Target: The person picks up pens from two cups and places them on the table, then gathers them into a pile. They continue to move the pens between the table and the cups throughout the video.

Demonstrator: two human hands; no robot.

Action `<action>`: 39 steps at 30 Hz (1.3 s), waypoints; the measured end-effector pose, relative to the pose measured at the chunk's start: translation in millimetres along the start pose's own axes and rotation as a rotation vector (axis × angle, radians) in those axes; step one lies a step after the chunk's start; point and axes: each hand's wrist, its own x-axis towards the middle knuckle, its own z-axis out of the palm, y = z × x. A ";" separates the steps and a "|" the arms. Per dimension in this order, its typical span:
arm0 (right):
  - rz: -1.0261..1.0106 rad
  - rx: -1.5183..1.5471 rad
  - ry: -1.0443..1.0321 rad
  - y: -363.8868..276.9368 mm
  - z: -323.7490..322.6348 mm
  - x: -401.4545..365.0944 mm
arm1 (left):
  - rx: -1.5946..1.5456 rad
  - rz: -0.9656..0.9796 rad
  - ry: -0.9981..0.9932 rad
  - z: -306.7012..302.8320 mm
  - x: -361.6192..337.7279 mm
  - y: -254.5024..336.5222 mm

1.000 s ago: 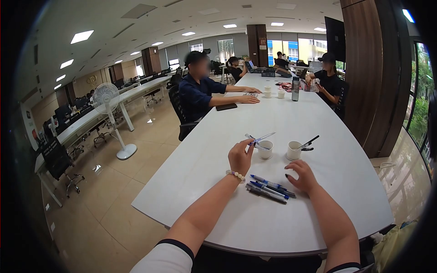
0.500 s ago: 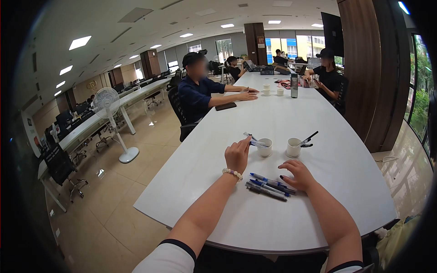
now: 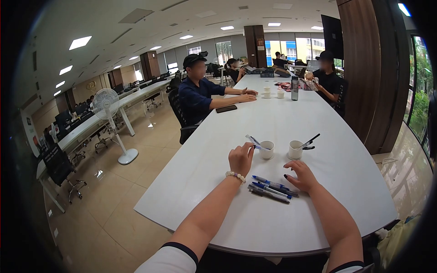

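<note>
My left hand, with a beaded bracelet at the wrist, is closed in a pinch on a pen at the left rim of a white paper cup. Clear and blue pens lean out over that rim, close to my fingertips. A second white cup to the right holds dark pens. My right hand is open, fingers spread and curved, beside the right end of a loose pile of blue, black and grey pens on the table.
The white table stretches away from me. Farther along it are a phone, stacked cups, another cup and a bottle. People sit on both sides. A fan stands left on the floor.
The view has shifted slightly, so the cups and pens sit a little lower and to the right. My left hand remains at the left cup; my right hand stays by the pile.
</note>
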 end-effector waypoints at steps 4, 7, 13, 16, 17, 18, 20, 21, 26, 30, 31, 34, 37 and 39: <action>0.000 -0.023 -0.008 -1.9 -0.7 0.2 | -0.069 0.054 -0.004 6.9 -1.9 -3.3; -0.069 -0.056 -0.033 1.3 0.9 -0.4 | 0.069 0.014 -0.046 5.7 -4.3 -3.7; 0.054 0.001 -0.259 -10.7 -2.7 2.7 | 0.019 0.035 0.062 3.4 -4.4 1.2; 0.147 0.032 -0.294 -7.9 -1.8 2.6 | -0.161 0.166 -0.010 2.4 -6.6 2.5; 0.180 0.033 -0.296 -6.4 -0.5 1.7 | -0.245 0.219 -0.016 0.2 -5.7 5.7; 0.185 0.041 -0.297 -6.6 -0.9 1.2 | -0.243 0.219 -0.025 -1.0 -5.7 7.1; 0.154 0.088 -0.304 -9.2 -2.4 1.1 | -0.373 0.319 -0.184 -3.9 -5.5 8.8; 0.154 0.093 -0.303 -11.5 -0.6 0.1 | -0.402 0.338 -0.143 -5.3 -4.6 12.0; 0.140 0.074 -0.360 -16.5 3.3 0.1 | -0.466 0.271 -0.300 -7.4 -5.6 7.4; 0.188 0.034 -0.350 -8.4 2.8 -0.2 | -0.498 0.276 -0.396 -4.2 -7.4 7.8; 0.253 0.100 -0.361 -7.3 2.1 0.2 | -0.495 0.281 -0.401 -1.8 -9.5 6.8; 0.316 0.225 -0.342 2.1 4.3 -1.4 | -0.523 0.248 -0.526 6.0 -14.4 2.6; 0.332 0.302 -0.260 12.1 7.8 -2.6 | -0.496 0.242 -0.758 6.5 -12.4 0.9; 0.350 0.324 -0.208 15.6 8.6 -4.9 | -0.441 0.132 -0.847 2.7 -10.5 4.4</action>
